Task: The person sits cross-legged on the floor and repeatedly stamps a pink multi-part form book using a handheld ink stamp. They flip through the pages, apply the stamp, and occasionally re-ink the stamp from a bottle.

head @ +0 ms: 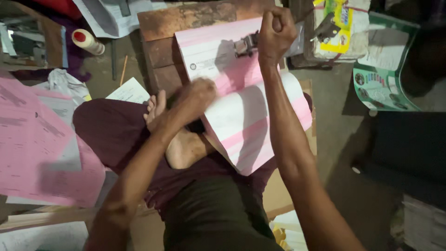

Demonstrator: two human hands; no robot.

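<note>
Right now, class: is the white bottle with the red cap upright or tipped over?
Tipped over: the white bottle lies on its side on the floor, its red cap facing the camera.

Single head-worn view, looking steeply down from the person's own eye level.

One camera only; no second view to overlap with. It faces down and slightly forward over the seated person's lap, close enough that both forearms run from the bottom edge up into mid-frame. The left hand (pixel 197 95) sits near centre, the right hand (pixel 275 29) near the top edge. The stack of pink and white paper (pixel 251 111) fills the middle. The floor (pixel 339 135) extends to the right edge, and loose pink sheets (pixel 37 139) lie at the left edge.
</note>
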